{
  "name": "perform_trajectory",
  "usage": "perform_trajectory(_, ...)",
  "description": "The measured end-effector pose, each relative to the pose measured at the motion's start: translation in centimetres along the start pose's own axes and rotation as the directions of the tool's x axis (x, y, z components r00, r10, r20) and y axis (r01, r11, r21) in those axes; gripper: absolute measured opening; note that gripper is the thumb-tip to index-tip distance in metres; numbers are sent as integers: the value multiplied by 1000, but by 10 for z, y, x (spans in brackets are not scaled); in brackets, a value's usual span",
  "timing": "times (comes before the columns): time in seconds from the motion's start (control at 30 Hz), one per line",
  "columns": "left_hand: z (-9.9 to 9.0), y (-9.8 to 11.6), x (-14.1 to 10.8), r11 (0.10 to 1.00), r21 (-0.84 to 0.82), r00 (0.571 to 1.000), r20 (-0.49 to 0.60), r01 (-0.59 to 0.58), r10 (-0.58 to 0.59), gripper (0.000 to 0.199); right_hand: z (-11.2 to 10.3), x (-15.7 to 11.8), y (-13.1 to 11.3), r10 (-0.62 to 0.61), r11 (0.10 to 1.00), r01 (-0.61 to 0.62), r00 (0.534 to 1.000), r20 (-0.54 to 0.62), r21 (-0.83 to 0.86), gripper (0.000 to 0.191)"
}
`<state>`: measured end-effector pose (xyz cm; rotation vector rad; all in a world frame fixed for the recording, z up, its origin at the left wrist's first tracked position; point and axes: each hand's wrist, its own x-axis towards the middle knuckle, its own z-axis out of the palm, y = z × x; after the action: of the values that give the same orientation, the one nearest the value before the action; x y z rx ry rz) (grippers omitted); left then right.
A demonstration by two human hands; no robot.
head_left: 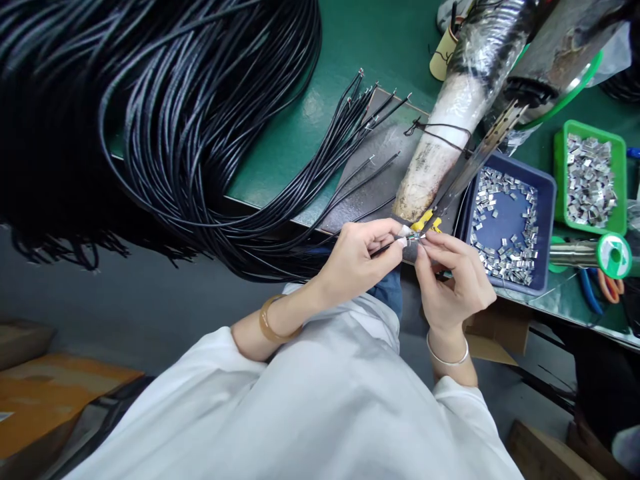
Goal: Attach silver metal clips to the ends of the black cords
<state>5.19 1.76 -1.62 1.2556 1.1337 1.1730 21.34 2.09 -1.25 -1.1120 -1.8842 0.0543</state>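
My left hand point(356, 259) pinches a black cable point(381, 251) just behind its stripped end, where thin coloured wires show. Thumb and forefinger of my right hand point(456, 275) are closed on a small silver metal piece point(421, 235) that meets the wire ends. A fixed soldering iron point(477, 157) slants down from the upper right, its tip close above my fingers. Beside that tip is a yellow clip point(424, 220). Whether the metal piece is joined to the wires, I cannot tell.
A large bundle of black cables point(200, 133) covers the left of the green table point(345, 33), their ends over a dark plate point(370, 187). A white fume pipe point(440, 140) hangs ahead. Rightward stand a blue bin point(547, 220) and a green bin point(620, 173) of metal pieces, and a solder spool point(614, 255).
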Motion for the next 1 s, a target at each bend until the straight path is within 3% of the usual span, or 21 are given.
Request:
perform_trajectory(0.3, 0, 4, 2, 997, 35, 997, -21, -72, 73, 14, -3, 7, -4, -24, 999, 24, 1000, -11, -39, 25)
perform_trajectory(0.57, -3, 3, -3, 1000, 7, 999, 34, 7, -7, 14, -5, 0, -1, -54, 998, 56, 998, 34, -40, 19)
perform_trajectory(0.77, -4, 8, -1, 989, -118, 992, 98, 88, -77, 16, -11, -4, 5, -28, 995, 29, 999, -15, 91, 16)
perform_trajectory(1.0, -3, 7, 0, 987, -114, 992, 77, 110, -102, 15, -8, 0, 1, -87, 995, 88, 996, 17, -42, 19)
